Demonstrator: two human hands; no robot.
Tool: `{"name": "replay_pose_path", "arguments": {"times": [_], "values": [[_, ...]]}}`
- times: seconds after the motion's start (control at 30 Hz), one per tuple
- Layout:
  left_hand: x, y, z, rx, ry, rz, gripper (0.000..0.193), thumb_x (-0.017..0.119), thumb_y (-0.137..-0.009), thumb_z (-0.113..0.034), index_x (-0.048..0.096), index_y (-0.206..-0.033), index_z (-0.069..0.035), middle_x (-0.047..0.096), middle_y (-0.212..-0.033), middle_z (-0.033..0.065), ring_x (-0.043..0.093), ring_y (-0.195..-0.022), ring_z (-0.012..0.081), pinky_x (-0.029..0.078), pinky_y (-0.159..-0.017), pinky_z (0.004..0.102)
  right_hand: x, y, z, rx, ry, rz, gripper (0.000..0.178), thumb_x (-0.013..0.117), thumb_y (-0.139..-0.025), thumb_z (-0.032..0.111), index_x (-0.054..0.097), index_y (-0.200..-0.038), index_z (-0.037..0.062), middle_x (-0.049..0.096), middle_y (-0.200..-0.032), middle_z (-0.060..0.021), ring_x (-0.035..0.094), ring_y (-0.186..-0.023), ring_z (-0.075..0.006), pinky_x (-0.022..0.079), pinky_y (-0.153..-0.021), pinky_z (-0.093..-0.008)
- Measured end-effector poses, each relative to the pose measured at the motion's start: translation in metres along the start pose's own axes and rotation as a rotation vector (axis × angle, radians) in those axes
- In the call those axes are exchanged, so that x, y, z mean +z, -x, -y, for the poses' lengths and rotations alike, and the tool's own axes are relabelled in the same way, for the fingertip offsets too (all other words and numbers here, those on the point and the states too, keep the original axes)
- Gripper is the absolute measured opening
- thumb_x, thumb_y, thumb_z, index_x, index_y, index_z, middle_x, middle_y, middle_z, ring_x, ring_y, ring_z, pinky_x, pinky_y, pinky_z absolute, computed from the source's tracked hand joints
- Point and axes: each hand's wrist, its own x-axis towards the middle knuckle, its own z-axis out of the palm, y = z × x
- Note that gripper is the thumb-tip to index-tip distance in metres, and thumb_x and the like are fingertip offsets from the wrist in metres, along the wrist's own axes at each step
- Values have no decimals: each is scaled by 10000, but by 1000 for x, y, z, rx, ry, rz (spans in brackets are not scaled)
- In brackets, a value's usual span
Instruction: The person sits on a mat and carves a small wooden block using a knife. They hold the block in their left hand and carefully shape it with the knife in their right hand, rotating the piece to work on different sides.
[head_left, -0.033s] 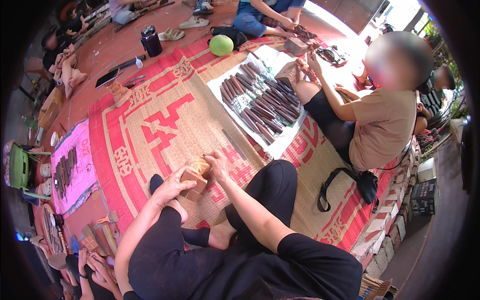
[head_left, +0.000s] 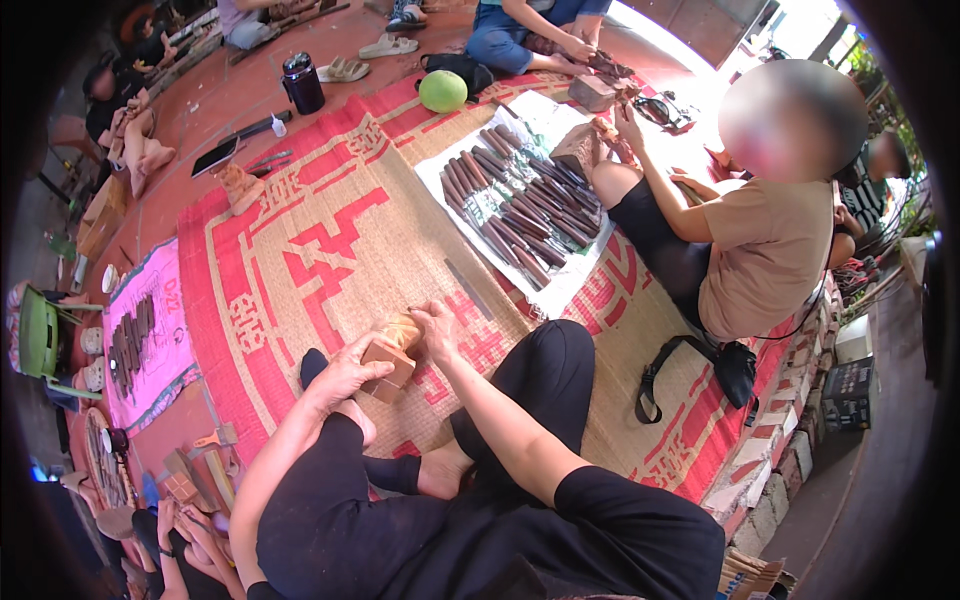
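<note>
The left hand (head_left: 345, 374) grips with bent fingers a brown carved wooden block (head_left: 394, 380); whether the right hand (head_left: 437, 335) pinches it, I cannot tell. A pink sheet (head_left: 165, 335) bears writing.

On a red-and-tan woven mat (head_left: 400, 230), a white sheet (head_left: 577, 272) is spread beyond the right grip (head_left: 436, 333); a carved wooden piece (head_left: 240, 189) is set far to its left, a black pouch (head_left: 736, 373) to its right.

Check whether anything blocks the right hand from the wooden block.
Nothing visible does: the right hand is beside the carved end of the wooden block, and the left hand holds the block from the left. Contact is unclear.
</note>
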Motion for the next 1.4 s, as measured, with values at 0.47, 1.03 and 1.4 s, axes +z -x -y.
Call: {"name": "replay_pose_path", "arguments": {"times": [0.47, 1.03, 1.4], "values": [[-3, 3, 1, 18, 28, -23, 331, 702, -825, -167, 560, -1120, -116, 608, -1016, 25, 548, -971, 122, 424, -860, 266, -5, 8, 8, 262, -326, 132, 84, 667, -805, 31, 587, -828, 42, 634, -803, -58, 588, -680, -132, 493, -622, -282], [-8, 4, 10, 18, -39, 9, 367, 709, -811, -149, 553, -1142, -130, 601, -1037, 23, 543, -983, 126, 429, -862, 266, -17, 5, 11, 243, -294, 268, 94, 659, -816, 12, 573, -829, 49, 635, -815, -52, 630, -744, -153, 530, -673, -291], [-3, 4, 7, 33, -39, 48, 332, 705, -817, -162, 576, -1121, -128, 614, -1039, 14, 535, -1001, 121, 418, -868, 275, -3, -10, -6, 176, -432, -166, 121, 654, -799, 9, 543, -769, 49, 595, -720, -26, 606, -723, -129, 511, -637, -289]]}}
